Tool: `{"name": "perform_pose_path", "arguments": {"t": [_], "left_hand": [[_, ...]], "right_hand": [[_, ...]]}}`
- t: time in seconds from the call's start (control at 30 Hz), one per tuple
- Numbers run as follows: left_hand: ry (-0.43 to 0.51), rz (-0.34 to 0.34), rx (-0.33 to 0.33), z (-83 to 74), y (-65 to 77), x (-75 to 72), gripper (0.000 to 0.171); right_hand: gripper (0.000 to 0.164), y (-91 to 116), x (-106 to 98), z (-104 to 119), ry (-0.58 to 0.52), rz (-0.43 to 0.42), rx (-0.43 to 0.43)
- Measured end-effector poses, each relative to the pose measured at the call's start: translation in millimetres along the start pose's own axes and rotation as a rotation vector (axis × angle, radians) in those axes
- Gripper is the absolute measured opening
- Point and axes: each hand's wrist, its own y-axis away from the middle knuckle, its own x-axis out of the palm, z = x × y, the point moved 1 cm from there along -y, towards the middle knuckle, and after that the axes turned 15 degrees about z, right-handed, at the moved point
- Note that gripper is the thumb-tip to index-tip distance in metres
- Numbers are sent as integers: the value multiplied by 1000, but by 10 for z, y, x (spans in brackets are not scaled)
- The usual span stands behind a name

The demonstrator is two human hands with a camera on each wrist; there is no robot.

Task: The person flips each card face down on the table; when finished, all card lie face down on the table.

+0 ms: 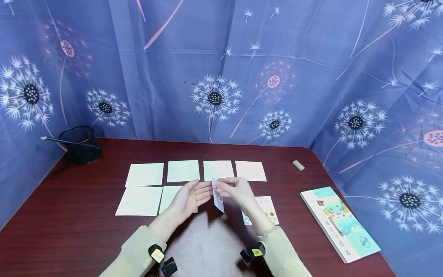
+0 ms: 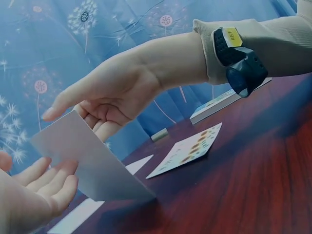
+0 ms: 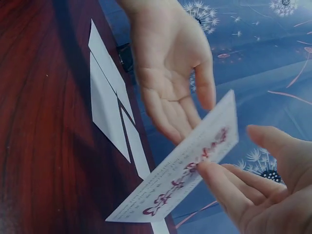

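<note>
A small printed card [image 1: 218,198] stands on edge, tilted, between my two hands. Its blank back [image 2: 105,168] faces my left hand [image 1: 188,198], whose fingers lie outstretched against it. On the other side is red decoration and fine lettering [image 3: 168,187]. My right hand [image 1: 237,190] touches this printed face with a fingertip; its thumb is apart from the card in the right wrist view. The card's lower corner is close over the table. Under my right forearm lies a sunflower card [image 1: 269,207], face up. Several blank white cards [image 1: 144,175] lie in two rows beyond and left of my hands.
At the right edge lies a thick, light-blue illustrated book [image 1: 340,223]. A small pale eraser-like block [image 1: 298,165] sits behind it. The far left corner has a black mesh pen holder [image 1: 83,148] with a pen across it. Dandelion-patterned blue curtains [image 1: 173,96] surround the dark red table [image 1: 69,215].
</note>
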Motion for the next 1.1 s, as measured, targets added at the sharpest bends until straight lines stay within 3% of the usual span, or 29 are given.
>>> {"name": "perform_pose_path", "arguments": {"t": [0.23,0.5,0.8,1.1], "left_hand": [[-119,6,42,-100,-64,116,56],[-247,21,73,-224,-149,153,56],[-221,85,45,-247,-251,15,57],[-195,138,-15,-295,-271,-139,58]], "right_hand": [[40,-19,3,60,-99,-131,-60],[38,-40,-56,144,-93,-172,-104],[33,-50,-160,149,-48,-245,-69],[38,-126,-373,-12,-66,-279,-9]]}}
